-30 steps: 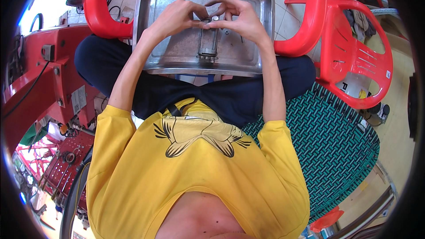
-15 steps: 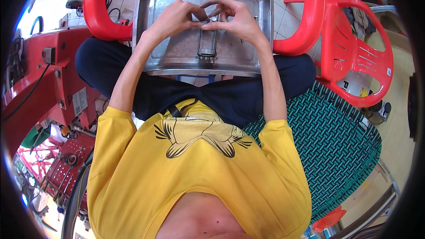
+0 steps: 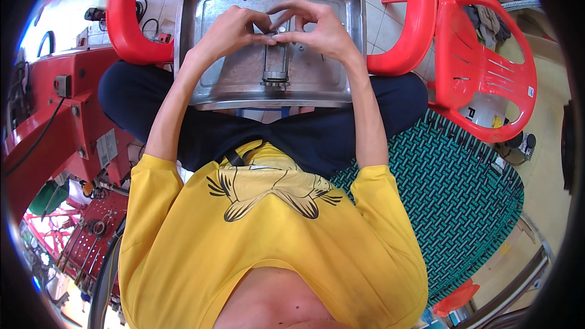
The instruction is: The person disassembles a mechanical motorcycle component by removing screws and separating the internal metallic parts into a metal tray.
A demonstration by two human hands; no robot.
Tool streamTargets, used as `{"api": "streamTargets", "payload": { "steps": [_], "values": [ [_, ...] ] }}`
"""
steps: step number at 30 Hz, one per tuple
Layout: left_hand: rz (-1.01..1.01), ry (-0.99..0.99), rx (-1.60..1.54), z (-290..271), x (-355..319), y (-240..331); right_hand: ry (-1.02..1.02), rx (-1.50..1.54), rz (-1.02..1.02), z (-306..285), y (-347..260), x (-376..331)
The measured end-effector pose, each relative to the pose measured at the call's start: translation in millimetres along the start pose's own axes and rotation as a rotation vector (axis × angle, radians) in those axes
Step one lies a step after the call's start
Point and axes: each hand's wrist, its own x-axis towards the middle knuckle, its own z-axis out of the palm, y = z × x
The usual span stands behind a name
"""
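Observation:
A metal assembly (image 3: 276, 61) lies in a shallow steel tray (image 3: 204, 99) across my lap. It has slim parallel rods and a round, ridged end facing me. At its far end, the fingertips of my left hand (image 3: 234, 30) are pinched together from the left. From the right, my right hand (image 3: 324, 31) reaches the same spot, its thumb and curled fingers closed there. The two hands nearly touch. My fingers partly cover the far end, so the small piece between them is hard to make out.
Several small screws or nuts, one a small nut (image 3: 301, 47), lie in the tray. Behind it curves a red plastic chair (image 3: 420, 18). Another red chair (image 3: 487, 67) lies to the right beside a green woven seat (image 3: 451, 201). Red machinery (image 3: 55, 103) stands on the left.
The whole view has shifted slightly, so the tray and hands appear a little farther left. Both hands stay at the assembly's far end, with only slight finger movement.

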Motion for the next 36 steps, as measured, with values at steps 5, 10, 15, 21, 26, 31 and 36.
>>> {"api": "streamTargets", "payload": {
  "steps": [5, 10, 15, 21, 26, 31, 36],
  "values": [
    [0.002, -0.026, -0.008, -2.5, 0.3, 1.2, 0.003, -0.05, -0.026, 4.9, 5.1, 1.1],
    [-0.028, -0.055, 0.024, -5.6, 2.0, 8.7, -0.098, -0.013, 0.053, -8.6, 5.6, -1.8],
    [-0.006, -0.032, 0.007, -1.1, 0.3, -3.7, -0.055, -0.1, 0.051, 1.8, -3.1, 1.2],
    [0.038, -0.005, 0.03, 1.3, 1.9, -3.0, -0.049, -0.055, -0.023, -5.8, 7.4, -0.8],
    [0.07, 0.025, 0.034, 7.0, 2.4, -15.5, -0.052, -0.064, 0.032, 1.0, 2.3, 0.5],
    [0.085, 0.02, 0.051, 3.3, 1.8, -5.2, -0.057, -0.025, -0.047, -6.4, 9.5, -0.6],
    [0.1, 0.042, 0.051, 7.2, 0.5, -15.3, -0.044, -0.078, 0.006, -0.9, 3.8, 0.6]
  ]
}}
